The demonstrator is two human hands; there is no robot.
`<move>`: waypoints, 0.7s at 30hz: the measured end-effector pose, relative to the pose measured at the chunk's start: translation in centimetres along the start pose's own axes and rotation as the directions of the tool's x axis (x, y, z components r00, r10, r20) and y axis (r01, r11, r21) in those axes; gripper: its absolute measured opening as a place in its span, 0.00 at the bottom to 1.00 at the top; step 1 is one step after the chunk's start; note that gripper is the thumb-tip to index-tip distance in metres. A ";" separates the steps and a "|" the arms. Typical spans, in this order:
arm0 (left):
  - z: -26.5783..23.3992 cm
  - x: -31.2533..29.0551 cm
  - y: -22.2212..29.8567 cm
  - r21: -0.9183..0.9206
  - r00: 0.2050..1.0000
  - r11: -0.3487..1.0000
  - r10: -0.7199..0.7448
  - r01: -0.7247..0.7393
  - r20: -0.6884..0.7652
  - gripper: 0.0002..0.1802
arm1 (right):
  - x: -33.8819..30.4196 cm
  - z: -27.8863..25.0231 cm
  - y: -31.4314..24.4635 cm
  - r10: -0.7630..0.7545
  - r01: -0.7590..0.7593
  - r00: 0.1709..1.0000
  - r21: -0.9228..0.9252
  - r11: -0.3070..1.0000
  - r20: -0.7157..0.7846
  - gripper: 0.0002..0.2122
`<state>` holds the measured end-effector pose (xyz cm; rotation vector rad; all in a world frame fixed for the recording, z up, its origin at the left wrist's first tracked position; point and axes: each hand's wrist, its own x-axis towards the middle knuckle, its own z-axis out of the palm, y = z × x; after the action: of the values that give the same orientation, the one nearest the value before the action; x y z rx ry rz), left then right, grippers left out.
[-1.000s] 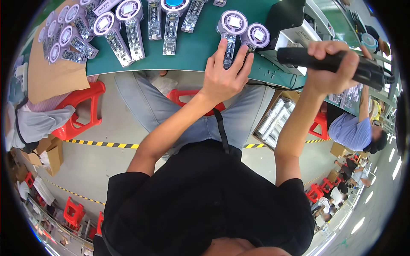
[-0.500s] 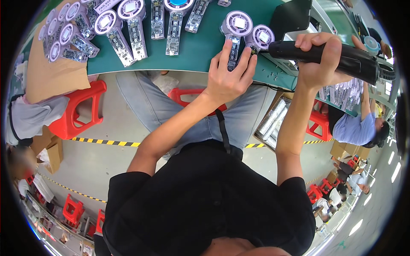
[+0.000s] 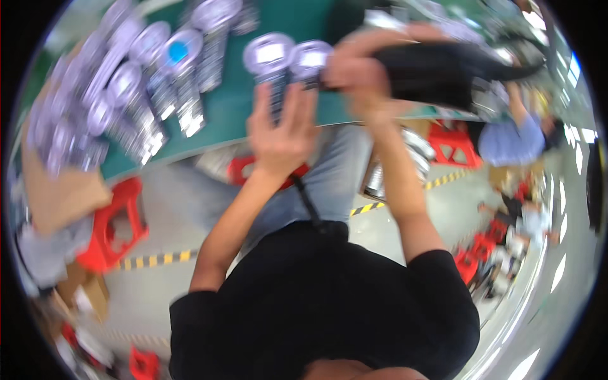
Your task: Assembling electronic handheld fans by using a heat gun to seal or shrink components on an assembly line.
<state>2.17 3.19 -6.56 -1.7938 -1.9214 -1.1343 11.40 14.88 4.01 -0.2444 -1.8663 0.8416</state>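
Two lavender handheld fan parts, a left fan [image 3: 270, 56] and a right fan [image 3: 310, 58], lie side by side on the green table with their round heads away from me. My left hand [image 3: 282, 138] rests at their lower ends, fingers stretched and apart; the left fan's handle, with a circuit board on it, shows between them. Just right of the second fan, my right hand [image 3: 362, 75] is wrapped round a black electric screwdriver [image 3: 427, 75]. Motion smears this hand and tool, and I cannot make out whether the tip touches the fan.
More fan parts [image 3: 183, 60] lie on the green table [image 3: 231, 117] to the left, several crowded over brown cardboard [image 3: 60, 190]. A red stool [image 3: 117, 218] stands at the left. A box with silvery strips [image 3: 375, 182] is below the table's right part. Another person [image 3: 516, 142] sits farther right.
The whole view has swung, so the table and fans appear shifted left and tilted. My left hand stays at the fans; my right hand still grips the screwdriver, now blurred.
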 end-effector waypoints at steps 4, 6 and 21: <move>0.1 -0.2 -0.5 0.068 0.997 0.997 0.045 -0.040 -0.060 0.20 | 1.7 2.9 2.0 -0.087 0.054 0.974 -0.163 0.985 -0.207 0.35; -0.3 0.5 0.0 0.107 0.994 0.993 0.059 -0.049 -0.093 0.18 | 3.2 3.5 0.2 -0.205 0.121 0.920 -0.256 0.959 -0.334 0.30; -0.6 1.1 -0.5 0.111 0.985 0.980 0.169 -0.164 -0.039 0.16 | 3.1 3.7 -0.9 -0.002 -0.038 0.881 -0.076 0.996 -0.473 0.27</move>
<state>1.29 3.61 -5.64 -1.8139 -1.7337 -0.9890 6.99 14.23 6.02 -0.4770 -1.4384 0.6444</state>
